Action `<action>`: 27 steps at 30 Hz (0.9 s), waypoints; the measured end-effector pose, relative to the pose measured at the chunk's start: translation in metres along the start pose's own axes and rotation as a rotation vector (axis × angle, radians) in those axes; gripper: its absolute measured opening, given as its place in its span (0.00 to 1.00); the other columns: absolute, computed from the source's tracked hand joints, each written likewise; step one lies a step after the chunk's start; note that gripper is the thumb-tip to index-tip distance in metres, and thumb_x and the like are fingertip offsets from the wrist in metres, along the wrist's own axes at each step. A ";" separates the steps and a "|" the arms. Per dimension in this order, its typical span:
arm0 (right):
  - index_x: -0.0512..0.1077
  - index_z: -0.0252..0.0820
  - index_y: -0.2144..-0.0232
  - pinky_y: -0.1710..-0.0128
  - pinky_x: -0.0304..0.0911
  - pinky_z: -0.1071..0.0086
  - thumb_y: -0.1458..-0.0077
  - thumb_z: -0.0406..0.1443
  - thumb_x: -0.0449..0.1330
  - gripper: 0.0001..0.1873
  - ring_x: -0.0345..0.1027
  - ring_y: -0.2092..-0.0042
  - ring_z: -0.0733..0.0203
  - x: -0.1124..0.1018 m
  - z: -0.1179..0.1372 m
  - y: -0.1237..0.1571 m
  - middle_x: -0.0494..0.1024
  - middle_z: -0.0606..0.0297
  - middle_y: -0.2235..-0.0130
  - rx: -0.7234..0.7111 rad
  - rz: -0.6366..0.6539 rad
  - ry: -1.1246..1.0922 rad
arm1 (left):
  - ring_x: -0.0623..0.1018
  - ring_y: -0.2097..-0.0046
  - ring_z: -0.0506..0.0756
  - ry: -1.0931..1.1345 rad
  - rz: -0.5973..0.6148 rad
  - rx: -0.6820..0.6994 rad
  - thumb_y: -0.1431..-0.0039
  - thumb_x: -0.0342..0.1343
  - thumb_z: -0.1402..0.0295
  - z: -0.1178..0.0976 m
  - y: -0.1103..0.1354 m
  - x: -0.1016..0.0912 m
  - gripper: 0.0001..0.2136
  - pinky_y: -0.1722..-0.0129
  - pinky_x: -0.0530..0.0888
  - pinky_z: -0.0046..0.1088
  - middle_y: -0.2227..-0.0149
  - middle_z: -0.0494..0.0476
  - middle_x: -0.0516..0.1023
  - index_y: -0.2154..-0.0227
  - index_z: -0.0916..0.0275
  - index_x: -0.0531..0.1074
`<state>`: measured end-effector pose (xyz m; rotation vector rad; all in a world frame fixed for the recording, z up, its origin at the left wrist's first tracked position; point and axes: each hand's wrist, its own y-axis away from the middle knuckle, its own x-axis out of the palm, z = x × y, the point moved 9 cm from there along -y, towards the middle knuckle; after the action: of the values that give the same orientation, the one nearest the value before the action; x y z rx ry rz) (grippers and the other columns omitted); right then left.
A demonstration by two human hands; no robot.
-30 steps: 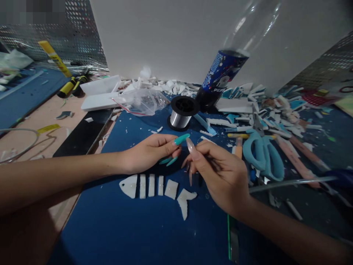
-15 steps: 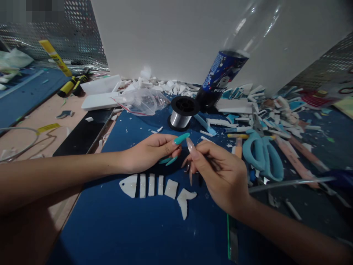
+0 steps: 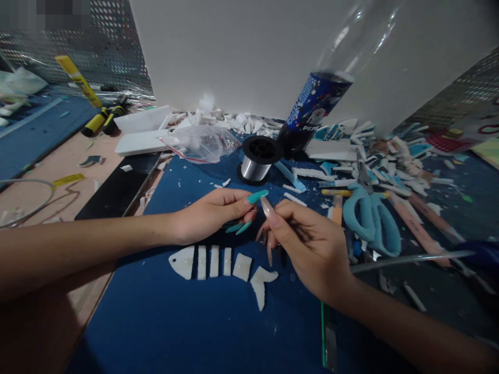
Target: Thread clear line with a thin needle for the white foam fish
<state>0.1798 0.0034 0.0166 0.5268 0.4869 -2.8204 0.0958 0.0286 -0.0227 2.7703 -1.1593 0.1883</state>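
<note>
My left hand (image 3: 216, 214), with long teal nails, is closed in a pinch above the blue work surface (image 3: 187, 327). My right hand (image 3: 315, 239), with long pale nails, pinches close beside it, the two thumb tips almost meeting. Whatever is between the fingers is too fine or too hidden to make out. Below the hands lie white foam-like pieces laid out as a fish: a head (image 3: 184, 263) with a small hole, several cut body segments (image 3: 214, 261), and a forked tail (image 3: 261, 283). Just beyond my fingers stands a black spool (image 3: 256, 169) wound with clear or silvery thread.
A Pepsi bottle (image 3: 312, 111) stands behind the spool, near a clear plastic bag (image 3: 202, 143). Blue-handled scissors (image 3: 370, 218) lie at the right among white and blue scraps (image 3: 390, 161). At the left are a black panel (image 3: 119, 187) and yellow-black pliers (image 3: 103, 120).
My right thumb and fingertips have shifted very slightly left, toward my left thumb. The foam fish pieces and spool stay where they were.
</note>
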 end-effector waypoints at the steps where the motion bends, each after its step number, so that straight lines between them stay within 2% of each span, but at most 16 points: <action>1: 0.68 0.39 0.76 0.77 0.61 0.75 0.40 0.33 0.52 0.13 0.66 0.79 0.72 0.001 0.000 0.000 0.68 0.71 0.79 0.001 0.008 -0.010 | 0.57 0.77 0.46 0.006 0.002 0.001 0.39 0.44 0.65 0.000 0.000 0.000 0.14 0.77 0.54 0.23 0.79 0.47 0.59 0.79 0.64 0.60; 27: 0.69 0.39 0.76 0.80 0.60 0.76 0.40 0.33 0.53 0.12 0.65 0.81 0.72 0.003 0.000 0.000 0.66 0.71 0.79 0.019 0.030 -0.073 | 0.58 0.77 0.46 0.009 0.008 0.005 0.39 0.44 0.64 0.000 0.000 0.000 0.15 0.76 0.55 0.24 0.79 0.47 0.59 0.79 0.64 0.60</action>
<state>0.1771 0.0030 0.0152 0.4299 0.4355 -2.8067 0.0962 0.0283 -0.0226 2.7667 -1.1690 0.2049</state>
